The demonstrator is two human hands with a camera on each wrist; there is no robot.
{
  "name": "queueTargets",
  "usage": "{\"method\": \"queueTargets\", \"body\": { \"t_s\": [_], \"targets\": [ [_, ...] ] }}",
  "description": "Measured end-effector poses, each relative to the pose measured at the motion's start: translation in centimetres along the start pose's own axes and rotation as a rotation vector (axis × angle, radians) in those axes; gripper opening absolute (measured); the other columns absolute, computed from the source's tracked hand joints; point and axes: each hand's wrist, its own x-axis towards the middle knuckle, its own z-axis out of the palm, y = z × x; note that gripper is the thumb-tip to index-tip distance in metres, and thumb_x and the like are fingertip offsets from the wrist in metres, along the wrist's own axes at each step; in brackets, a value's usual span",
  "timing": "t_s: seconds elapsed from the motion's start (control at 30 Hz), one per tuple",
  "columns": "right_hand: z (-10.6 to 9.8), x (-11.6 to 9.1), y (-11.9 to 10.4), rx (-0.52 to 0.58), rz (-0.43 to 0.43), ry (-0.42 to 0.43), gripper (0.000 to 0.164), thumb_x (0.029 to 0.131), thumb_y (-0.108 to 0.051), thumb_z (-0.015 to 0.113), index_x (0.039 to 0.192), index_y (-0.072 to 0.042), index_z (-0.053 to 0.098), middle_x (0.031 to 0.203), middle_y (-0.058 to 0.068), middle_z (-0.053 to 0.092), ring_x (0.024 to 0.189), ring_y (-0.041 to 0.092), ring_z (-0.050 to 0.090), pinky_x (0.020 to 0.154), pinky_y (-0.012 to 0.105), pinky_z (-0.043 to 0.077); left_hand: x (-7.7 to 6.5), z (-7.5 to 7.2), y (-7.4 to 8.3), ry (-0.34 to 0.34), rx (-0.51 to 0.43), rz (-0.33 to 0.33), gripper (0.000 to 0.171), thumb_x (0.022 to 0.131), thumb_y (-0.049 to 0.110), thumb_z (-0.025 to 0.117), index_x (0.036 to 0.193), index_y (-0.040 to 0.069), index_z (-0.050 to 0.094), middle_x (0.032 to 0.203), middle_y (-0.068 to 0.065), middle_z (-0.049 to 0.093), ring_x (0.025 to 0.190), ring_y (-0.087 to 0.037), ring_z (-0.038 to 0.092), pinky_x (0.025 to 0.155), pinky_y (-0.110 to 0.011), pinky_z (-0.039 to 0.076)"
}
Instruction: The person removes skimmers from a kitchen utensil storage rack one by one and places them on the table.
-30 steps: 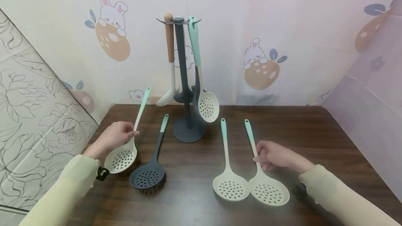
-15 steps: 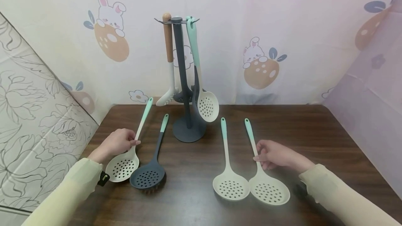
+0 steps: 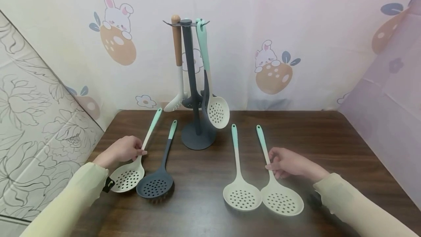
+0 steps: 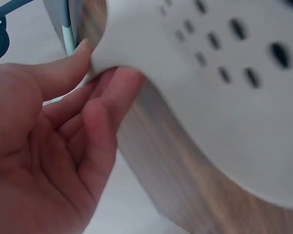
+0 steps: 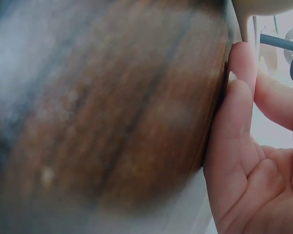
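At the left of the head view, my left hand (image 3: 123,149) pinches the stem of a cream slotted skimmer (image 3: 127,177) with a mint handle end. The left wrist view shows thumb and fingertips on that skimmer's (image 4: 151,63) neck. Beside it lies a dark grey skimmer (image 3: 154,185) with a mint handle end; their bowls are close together. On the right, my right hand (image 3: 289,162) pinches the stem of another cream skimmer (image 3: 281,199). Its bowl lies against that of a third cream skimmer (image 3: 242,195). Fingers partly hide both held stems.
A dark utensil stand (image 3: 198,138) rises at the table's back. From it hang a wooden-handled white utensil (image 3: 178,46), a cream slotted spoon (image 3: 218,112) and dark utensils. The brown wooden table (image 3: 197,215) meets a printed cloth (image 3: 230,76) behind.
My left hand has lowered the left skimmer toward the table and slightly nearer me, so its handle end sits lower and its bowl is closer to the dark one. My right hand has stayed put.
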Motion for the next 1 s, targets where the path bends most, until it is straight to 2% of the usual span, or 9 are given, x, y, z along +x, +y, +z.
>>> {"method": "queueTargets", "body": {
  "t_s": [0.33,0.53,0.73,1.0],
  "targets": [
    [0.1,0.1,0.2,-0.01,0.004,0.011,0.033,0.088,-0.014,0.076,0.105,0.0,0.052,0.073,0.014,0.06,0.061,0.025,0.064,0.058,0.039,0.055,0.0,-0.5,0.1,-0.12,-0.038,-0.082,0.013,0.091,0.015,0.074,0.088,0.006,0.065,0.079,-0.005,0.063,0.064,-0.017,0.065,0.064,-0.036,0.053],
    [0.1,0.1,0.2,-0.022,0.0,0.016,0.032,0.088,-0.014,0.076,0.105,0.0,0.053,0.073,0.013,0.06,0.061,0.025,0.064,0.058,0.039,0.055,0.4,-0.5,0.2,-0.168,0.062,-0.057,0.013,0.091,0.017,0.073,0.084,0.009,0.066,0.075,-0.002,0.064,0.062,-0.017,0.065,0.067,-0.036,0.051],
    [0.1,0.0,0.2,-0.033,0.004,0.024,0.032,0.088,-0.015,0.076,0.105,0.0,0.053,0.073,0.013,0.06,0.062,0.025,0.064,0.058,0.039,0.055,0.9,-0.7,0.6,-0.196,0.096,-0.08,0.014,0.09,0.015,0.074,0.083,0.008,0.064,0.075,-0.003,0.064,0.063,-0.016,0.067,0.069,-0.036,0.052],
    [0.1,0.1,0.2,-0.02,-0.003,0.008,0.032,0.089,-0.015,0.075,0.106,0.001,0.052,0.073,0.013,0.061,0.062,0.025,0.064,0.059,0.04,0.055,0.7,-1.0,1.1,-0.206,0.062,-0.131,0.011,0.09,0.01,0.072,0.087,0.006,0.063,0.077,-0.006,0.064,0.065,-0.018,0.067,0.068,-0.038,0.053]
  ]
}}
